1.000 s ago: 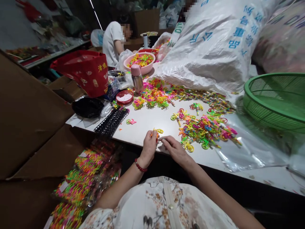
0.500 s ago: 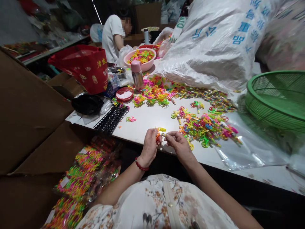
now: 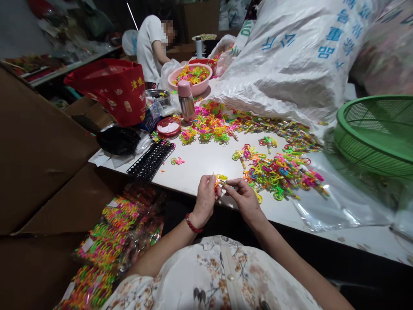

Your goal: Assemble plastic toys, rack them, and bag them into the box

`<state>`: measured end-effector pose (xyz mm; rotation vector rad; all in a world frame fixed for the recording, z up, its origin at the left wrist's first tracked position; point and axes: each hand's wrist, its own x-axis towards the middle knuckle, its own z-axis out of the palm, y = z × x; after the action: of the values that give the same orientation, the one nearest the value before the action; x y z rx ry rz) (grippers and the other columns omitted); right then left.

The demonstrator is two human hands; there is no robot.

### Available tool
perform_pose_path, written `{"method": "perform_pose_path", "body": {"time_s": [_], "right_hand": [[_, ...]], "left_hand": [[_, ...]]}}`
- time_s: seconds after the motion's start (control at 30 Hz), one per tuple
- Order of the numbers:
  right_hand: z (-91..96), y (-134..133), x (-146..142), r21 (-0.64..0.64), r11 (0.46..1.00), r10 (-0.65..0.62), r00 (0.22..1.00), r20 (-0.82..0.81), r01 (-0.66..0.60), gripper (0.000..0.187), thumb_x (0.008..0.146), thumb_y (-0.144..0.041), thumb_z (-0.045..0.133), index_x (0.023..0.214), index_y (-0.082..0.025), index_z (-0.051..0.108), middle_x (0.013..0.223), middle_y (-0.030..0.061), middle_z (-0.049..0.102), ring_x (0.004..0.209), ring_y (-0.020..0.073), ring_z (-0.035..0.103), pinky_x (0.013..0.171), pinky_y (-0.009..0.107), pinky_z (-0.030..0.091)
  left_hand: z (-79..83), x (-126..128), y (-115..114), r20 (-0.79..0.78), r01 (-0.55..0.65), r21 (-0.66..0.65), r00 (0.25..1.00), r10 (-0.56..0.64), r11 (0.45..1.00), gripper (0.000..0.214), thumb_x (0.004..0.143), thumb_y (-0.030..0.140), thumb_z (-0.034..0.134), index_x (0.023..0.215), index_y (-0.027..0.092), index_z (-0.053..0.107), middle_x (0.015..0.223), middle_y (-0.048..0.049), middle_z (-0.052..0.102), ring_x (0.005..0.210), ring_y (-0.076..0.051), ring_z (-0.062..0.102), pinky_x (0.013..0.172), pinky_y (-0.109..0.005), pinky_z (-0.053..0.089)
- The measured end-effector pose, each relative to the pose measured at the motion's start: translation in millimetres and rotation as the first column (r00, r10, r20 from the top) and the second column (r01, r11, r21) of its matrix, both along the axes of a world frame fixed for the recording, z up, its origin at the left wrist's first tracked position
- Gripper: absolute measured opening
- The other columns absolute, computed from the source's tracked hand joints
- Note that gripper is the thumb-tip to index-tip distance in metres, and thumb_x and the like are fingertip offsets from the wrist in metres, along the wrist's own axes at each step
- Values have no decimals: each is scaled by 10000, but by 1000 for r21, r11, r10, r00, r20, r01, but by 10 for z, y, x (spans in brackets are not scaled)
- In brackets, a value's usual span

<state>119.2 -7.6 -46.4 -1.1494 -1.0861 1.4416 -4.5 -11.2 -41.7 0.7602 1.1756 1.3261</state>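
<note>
My left hand, with a red bead bracelet on the wrist, is closed on a small orange and yellow plastic piece at the near edge of the white table. My right hand pinches a thin small part whose tip meets that piece. The two hands almost touch. A heap of neon plastic pieces lies just right of my right hand.
A black slotted rack, a small red dish, a pink-capped bottle and a pink bowl stand at the back left. A green basket sits right, a large white sack behind. Bagged pieces fill a cardboard box left. Another person sits far back.
Both hands have lifted off the table edge and closed together on the small piece. The view has shifted slightly.
</note>
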Motion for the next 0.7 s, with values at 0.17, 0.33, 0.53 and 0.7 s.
{"method": "perform_pose_path", "body": {"time_s": [0.17,0.33,0.53,0.7], "right_hand": [[-35,-11,37,175,982,40,989,144,-65,237,816,-406,695,966,-223,705,914,32,716,820,180,649,774,320,519],[33,-62,48,344,925,44,945,324,-162,179,886,-322,623,1003,-220,711,980,61,733,890,195,673,826,337,523],[62,-144,5,503,828,-51,859,509,-249,154,921,-244,555,1003,-207,681,931,67,718,865,187,670,773,314,531],[198,118,466,631,766,-350,746,567,-120,191,927,-274,557,1067,-201,665,981,75,724,871,199,677,783,330,540]], "left_hand": [[-34,-10,16,-70,-18,-8,997,18,1000,321,907,514,519,849,211,433,499,86,454,428,-70,381,443,-189,298],[-75,-17,36,-125,-60,-26,991,56,998,302,909,491,516,824,214,434,491,92,424,425,-70,382,440,-184,310],[-103,33,24,-84,-67,-67,995,61,996,364,880,549,532,792,213,423,498,95,391,411,-67,352,406,-183,284],[-127,30,169,-127,113,-55,985,-120,992,429,929,615,359,953,205,481,678,18,570,494,-93,472,460,-207,360]]}}
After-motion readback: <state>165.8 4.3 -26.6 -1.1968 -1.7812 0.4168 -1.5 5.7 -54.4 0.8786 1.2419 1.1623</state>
